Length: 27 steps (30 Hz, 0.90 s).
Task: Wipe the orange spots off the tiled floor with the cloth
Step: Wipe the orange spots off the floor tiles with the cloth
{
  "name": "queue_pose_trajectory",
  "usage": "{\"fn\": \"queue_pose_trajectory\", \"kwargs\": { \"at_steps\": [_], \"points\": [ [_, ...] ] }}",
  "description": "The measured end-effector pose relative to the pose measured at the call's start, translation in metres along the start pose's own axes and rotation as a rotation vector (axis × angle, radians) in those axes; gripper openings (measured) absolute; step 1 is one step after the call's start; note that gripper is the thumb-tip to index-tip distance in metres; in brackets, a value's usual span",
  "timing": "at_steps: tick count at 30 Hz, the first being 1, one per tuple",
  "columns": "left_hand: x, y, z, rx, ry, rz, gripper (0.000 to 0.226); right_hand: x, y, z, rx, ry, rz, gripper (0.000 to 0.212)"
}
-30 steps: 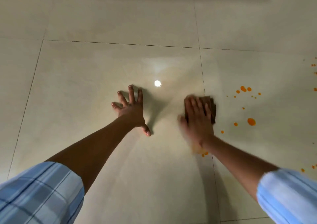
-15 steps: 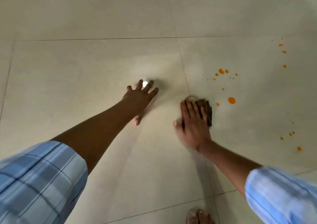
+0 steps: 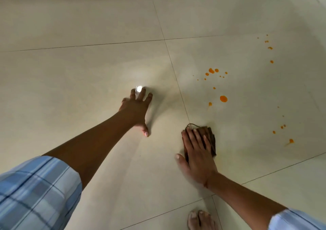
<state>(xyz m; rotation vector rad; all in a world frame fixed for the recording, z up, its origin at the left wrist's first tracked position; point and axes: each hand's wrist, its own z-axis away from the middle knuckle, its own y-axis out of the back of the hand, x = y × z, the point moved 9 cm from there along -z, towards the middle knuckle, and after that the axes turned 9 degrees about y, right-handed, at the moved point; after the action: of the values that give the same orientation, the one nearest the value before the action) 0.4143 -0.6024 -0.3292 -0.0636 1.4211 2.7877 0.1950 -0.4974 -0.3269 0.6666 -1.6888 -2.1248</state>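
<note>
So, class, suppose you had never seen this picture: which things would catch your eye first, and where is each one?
The orange spots stand out most, scattered over the pale tiled floor on the right side. Next comes the right hand, pressed flat on a dark brown cloth just below those spots. The left hand is spread on the floor near the middle, beside a bright glint of reflected light.

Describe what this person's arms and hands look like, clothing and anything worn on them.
Both forearms are bare from the elbow down. The left sleeve is short, light blue with a darker blue and white plaid check. The right sleeve is the same pale blue fabric, blurred at the frame edge. The left hand and right hand show no gloves, rings or watch.
</note>
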Motion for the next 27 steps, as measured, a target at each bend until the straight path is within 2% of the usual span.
{"fn": "queue_pose_trajectory", "kwargs": {
  "at_steps": [2,6,8,10,12,15,17,19,21,23,24,25,27],
  "points": [
    [0.001,0.003,0.000,0.019,-0.007,0.002,0.153,0.013,0.012,-0.041,0.031,-0.006,0.024,0.076],
    [0.001,0.004,-0.002,0.087,-0.019,0.057,0.151,0.036,0.030,-0.147,0.096,-0.185,0.034,0.078],
    [-0.010,-0.001,0.005,0.138,-0.006,0.143,0.148,0.019,0.021,-0.135,0.086,-0.083,0.037,0.079],
    [-0.034,-0.011,0.021,0.195,0.046,0.240,0.140,-0.001,0.009,-0.083,0.030,0.116,0.079,0.077],
    [-0.075,-0.019,0.043,0.309,0.135,0.338,0.128,0.012,0.012,-0.064,0.018,0.176,0.080,0.074],
    [-0.116,-0.039,0.064,0.353,0.134,0.298,0.110,0.027,0.036,-0.154,0.103,0.012,0.059,0.073],
    [-0.121,-0.052,0.062,0.369,0.093,0.232,0.098,-0.001,0.048,-0.225,0.165,-0.030,0.059,0.076],
    [-0.115,-0.058,0.056,0.421,0.093,0.227,0.087,-0.041,0.041,-0.242,0.178,0.045,0.054,0.076],
    [-0.115,-0.068,0.053,0.399,0.100,0.217,0.084,-0.079,0.016,-0.198,0.087,0.273,0.073,0.073],
    [-0.116,-0.070,0.053,0.366,0.099,0.211,0.085,-0.073,0.005,-0.131,-0.019,0.401,0.089,0.069],
    [-0.117,-0.069,0.053,0.359,0.101,0.215,0.086,-0.058,0.012,-0.121,0.000,0.414,0.074,0.068],
    [-0.118,-0.067,0.054,0.356,0.106,0.226,0.086,-0.043,0.020,-0.131,0.030,0.396,0.063,0.067],
    [-0.118,-0.062,0.052,0.358,0.101,0.223,0.086,-0.026,0.035,-0.191,0.052,0.193,0.058,0.070]
  ]
}}
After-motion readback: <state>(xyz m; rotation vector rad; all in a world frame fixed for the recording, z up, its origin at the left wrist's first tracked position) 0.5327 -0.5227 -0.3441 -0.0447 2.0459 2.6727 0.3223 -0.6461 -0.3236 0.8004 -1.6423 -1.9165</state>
